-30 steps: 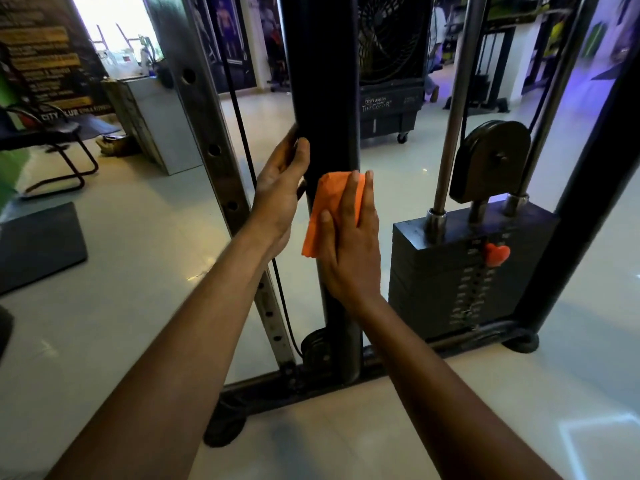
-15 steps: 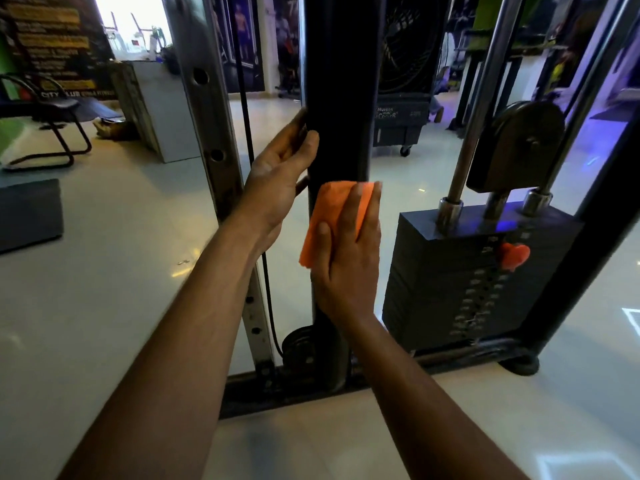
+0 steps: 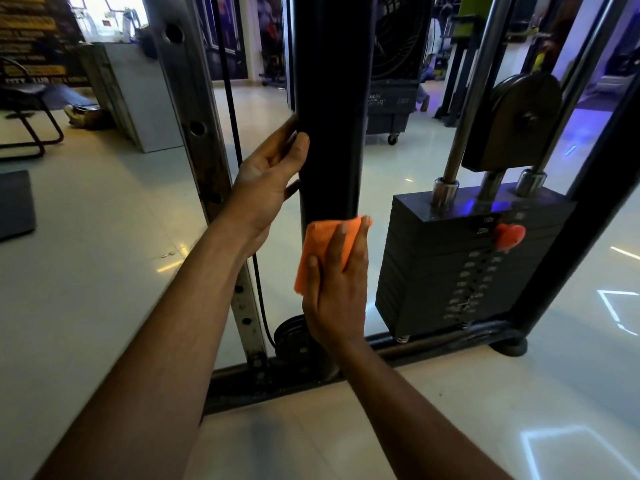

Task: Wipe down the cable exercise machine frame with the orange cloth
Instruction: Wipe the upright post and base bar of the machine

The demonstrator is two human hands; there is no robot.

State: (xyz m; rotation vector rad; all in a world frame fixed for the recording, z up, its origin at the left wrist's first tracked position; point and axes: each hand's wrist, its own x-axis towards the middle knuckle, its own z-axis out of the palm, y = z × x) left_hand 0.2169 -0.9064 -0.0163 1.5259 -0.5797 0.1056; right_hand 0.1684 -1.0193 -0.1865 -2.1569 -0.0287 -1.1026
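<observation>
Right hand: the right hand (image 3: 337,289) reaches forward with its arm stretched out from the lower right, palm flat against the black upright post (image 3: 329,109), fingers (image 3: 358,244) straight and pointing up, pressing the orange cloth (image 3: 320,247) onto the post.
Left hand: the left hand (image 3: 268,174) sits higher on the post's left edge, palm turned right; its fingertips curl round the edge and the thumb touches the post lower down, gripping it.
Orange cloth: folded, long axis upright along the post, caught between the right palm and the post's lower half; its left edge and top edge show past the hand.
Post: stands upright, long axis vertical, rising out of view at the top and meeting the base bar (image 3: 433,341) at the floor.
Room left: a perforated steel upright (image 3: 204,161) and a black cable (image 3: 235,140) stand just beside the left wrist.
Room right: an open gap lies between the post and the weight stack (image 3: 450,271), which carries an orange selector pin (image 3: 509,236).
Below: a small pulley (image 3: 291,336) sits at the post's foot, just under the right wrist.
</observation>
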